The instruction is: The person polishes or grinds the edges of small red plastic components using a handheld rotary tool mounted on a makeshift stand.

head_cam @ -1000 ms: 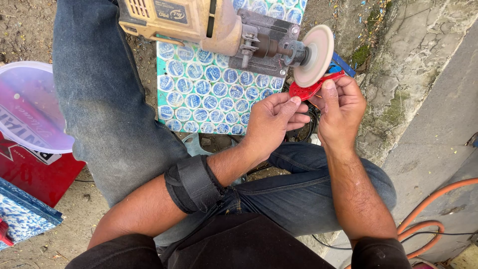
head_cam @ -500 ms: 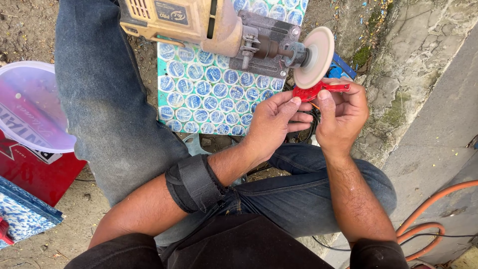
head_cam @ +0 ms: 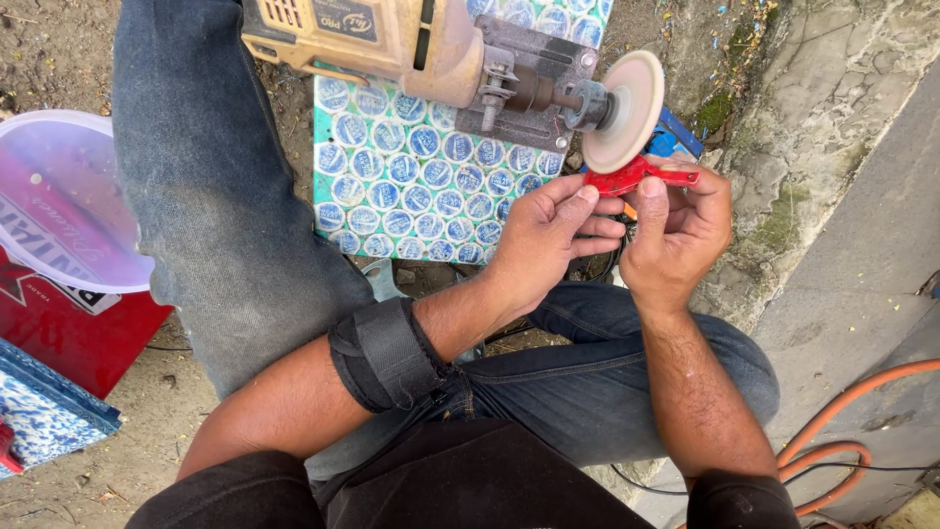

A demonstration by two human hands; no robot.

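Left hand (head_cam: 543, 240): I see it pinching the red piece (head_cam: 627, 178), centre right.
Right hand (head_cam: 681, 230): gripping the piece's other end.
Disc (head_cam: 627, 110): touching the piece.
Tub (head_cam: 59, 201), left edge: contents unclear.

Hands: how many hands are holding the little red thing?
2. The left hand pinches the red piece from the left side, and the right hand grips it from the right, just under the round disc of the yellow machine.
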